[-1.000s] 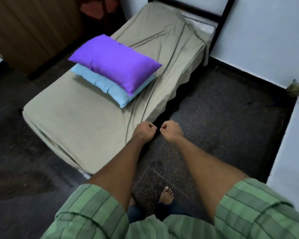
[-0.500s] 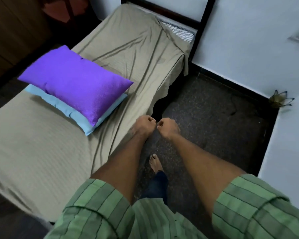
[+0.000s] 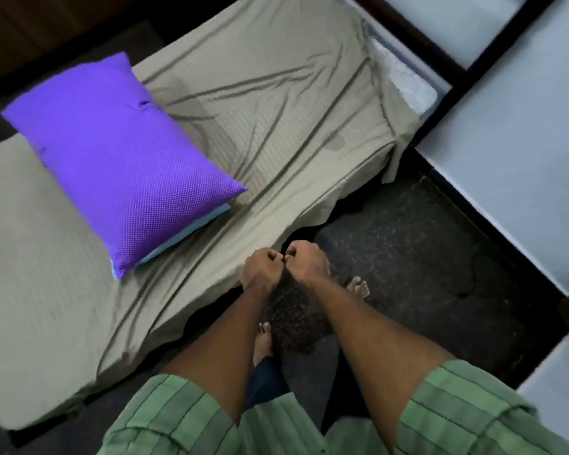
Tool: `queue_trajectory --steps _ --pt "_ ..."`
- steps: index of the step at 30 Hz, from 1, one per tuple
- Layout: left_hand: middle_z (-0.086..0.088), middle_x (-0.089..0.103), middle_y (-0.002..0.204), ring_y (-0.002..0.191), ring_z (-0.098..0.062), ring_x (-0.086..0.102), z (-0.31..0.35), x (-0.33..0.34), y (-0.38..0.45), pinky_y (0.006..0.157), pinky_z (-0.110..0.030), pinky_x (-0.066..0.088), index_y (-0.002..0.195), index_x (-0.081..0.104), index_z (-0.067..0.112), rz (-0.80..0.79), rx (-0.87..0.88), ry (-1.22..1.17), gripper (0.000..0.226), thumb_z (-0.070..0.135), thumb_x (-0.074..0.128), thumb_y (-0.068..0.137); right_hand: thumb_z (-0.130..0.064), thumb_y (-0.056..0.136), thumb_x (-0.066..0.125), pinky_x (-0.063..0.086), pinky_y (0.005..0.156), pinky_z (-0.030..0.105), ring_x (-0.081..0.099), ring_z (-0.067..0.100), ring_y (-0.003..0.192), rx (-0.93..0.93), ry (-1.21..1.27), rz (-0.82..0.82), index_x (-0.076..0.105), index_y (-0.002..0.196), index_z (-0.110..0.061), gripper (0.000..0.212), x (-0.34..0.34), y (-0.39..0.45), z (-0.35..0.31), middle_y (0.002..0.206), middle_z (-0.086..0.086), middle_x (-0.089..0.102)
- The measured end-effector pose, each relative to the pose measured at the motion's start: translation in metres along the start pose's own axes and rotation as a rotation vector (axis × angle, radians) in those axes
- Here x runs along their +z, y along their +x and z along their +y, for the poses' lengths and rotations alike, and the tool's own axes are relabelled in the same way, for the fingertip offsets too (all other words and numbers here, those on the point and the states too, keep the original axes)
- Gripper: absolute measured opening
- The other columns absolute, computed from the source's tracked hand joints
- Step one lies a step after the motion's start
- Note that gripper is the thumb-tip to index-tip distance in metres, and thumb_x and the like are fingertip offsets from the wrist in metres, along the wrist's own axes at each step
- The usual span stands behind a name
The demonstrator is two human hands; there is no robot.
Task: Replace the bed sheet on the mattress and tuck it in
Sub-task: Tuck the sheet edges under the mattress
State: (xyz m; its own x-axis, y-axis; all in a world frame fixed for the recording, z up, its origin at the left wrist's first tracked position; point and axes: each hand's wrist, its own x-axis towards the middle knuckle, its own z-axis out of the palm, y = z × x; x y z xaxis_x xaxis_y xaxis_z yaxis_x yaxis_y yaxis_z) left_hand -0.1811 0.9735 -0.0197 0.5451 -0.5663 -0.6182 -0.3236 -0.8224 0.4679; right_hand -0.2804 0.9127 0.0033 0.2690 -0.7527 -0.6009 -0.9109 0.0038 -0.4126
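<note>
Beige striped bed sheet (image 3: 276, 103) covers a narrow mattress (image 3: 404, 77) that runs from the lower left to the upper right, creased with long folds, its near edge hanging loose over the side. At the far right corner the sheet has slipped, baring a patch of pale mattress beside the dark bed frame (image 3: 440, 50). Dark speckled floor (image 3: 418, 244) lies to the right of the bed, bordered by a pale wall (image 3: 523, 126). A purple pillow (image 3: 112, 159) rests on the sheet, stacked on a light blue pillow (image 3: 184, 236) whose edge peeks out beneath. Two bare forearms in green striped sleeves (image 3: 457, 408) reach forward. The left hand (image 3: 263, 270) and right hand (image 3: 304, 262) are clenched into fists, knuckles touching, at the sheet's hanging edge; whether either grasps the cloth cannot be told. Two bare feet show below.
</note>
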Motion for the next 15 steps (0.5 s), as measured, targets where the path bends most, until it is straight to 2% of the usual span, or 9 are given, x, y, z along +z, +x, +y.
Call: queue_trajectory --steps 4,6,7,9,11,13,15 --pt "0.005 0.073 0.098 0.089 -0.019 0.064 0.010 0.039 0.055 0.076 -0.031 0.051 0.084 0.069 0.029 0.102 -0.139 -0.028 0.015 0.031 0.060 0.095 -0.030 0.096 0.062 0.054 0.080 0.035 0.067 0.031 0.104 -0.189 -0.177 -0.118 0.074 0.103 -0.021 0.016 0.004 0.084 0.015 0.107 0.009 0.073" --pt "0.001 0.070 0.106 0.097 -0.022 0.065 0.006 0.061 0.087 0.081 -0.033 0.053 0.089 0.068 0.030 0.138 -0.139 -0.007 0.008 0.032 0.062 0.094 -0.028 0.096 0.063 0.054 0.082 0.036 0.066 0.032 0.106 -0.341 -0.282 -0.115 0.075 0.109 -0.020 0.019 0.015 0.124 0.026 0.110 0.009 0.072" --pt "-0.001 0.068 0.113 0.103 -0.024 0.065 0.001 0.072 0.104 0.086 -0.037 0.054 0.098 0.069 0.030 0.165 -0.108 0.019 0.007 0.033 0.065 0.093 -0.027 0.096 0.063 0.053 0.083 0.037 0.065 0.031 0.106 -0.431 -0.333 -0.100 0.074 0.110 -0.018 0.020 0.021 0.144 0.031 0.111 0.009 0.070" --pt "-0.005 0.062 0.125 0.113 -0.026 0.060 -0.011 0.095 0.137 0.094 -0.041 0.052 0.119 0.065 0.023 0.201 -0.053 0.127 0.029 0.031 0.070 0.091 -0.022 0.094 0.064 0.050 0.087 0.038 0.062 0.029 0.108 -0.597 -0.442 -0.086 0.071 0.114 -0.017 0.021 0.041 0.187 0.042 0.114 0.007 0.067" --pt "-0.006 0.057 0.131 0.118 -0.027 0.056 -0.025 0.114 0.164 0.096 -0.041 0.048 0.131 0.058 0.019 0.223 -0.013 0.278 0.045 0.029 0.073 0.089 -0.017 0.089 0.067 0.045 0.094 0.039 0.055 0.027 0.115 -0.728 -0.546 -0.084 0.065 0.120 -0.019 0.032 0.062 0.223 0.053 0.121 0.005 0.061" --pt "-0.006 0.056 0.131 0.118 -0.027 0.054 -0.041 0.132 0.183 0.097 -0.040 0.046 0.133 0.054 0.019 0.255 0.018 0.399 0.052 0.028 0.074 0.086 -0.017 0.084 0.071 0.042 0.097 0.041 0.050 0.027 0.119 -0.811 -0.641 -0.071 0.060 0.120 -0.022 0.039 0.082 0.254 0.063 0.125 0.004 0.055" --pt "-0.004 0.057 0.127 0.115 -0.026 0.055 -0.055 0.144 0.193 0.096 -0.039 0.048 0.129 0.057 0.019 0.329 0.060 0.442 0.046 0.025 0.075 0.086 -0.018 0.083 0.071 0.042 0.096 0.043 0.048 0.029 0.117 -0.890 -0.723 -0.025 0.059 0.116 -0.023 0.036 0.096 0.275 0.069 0.123 0.005 0.053"
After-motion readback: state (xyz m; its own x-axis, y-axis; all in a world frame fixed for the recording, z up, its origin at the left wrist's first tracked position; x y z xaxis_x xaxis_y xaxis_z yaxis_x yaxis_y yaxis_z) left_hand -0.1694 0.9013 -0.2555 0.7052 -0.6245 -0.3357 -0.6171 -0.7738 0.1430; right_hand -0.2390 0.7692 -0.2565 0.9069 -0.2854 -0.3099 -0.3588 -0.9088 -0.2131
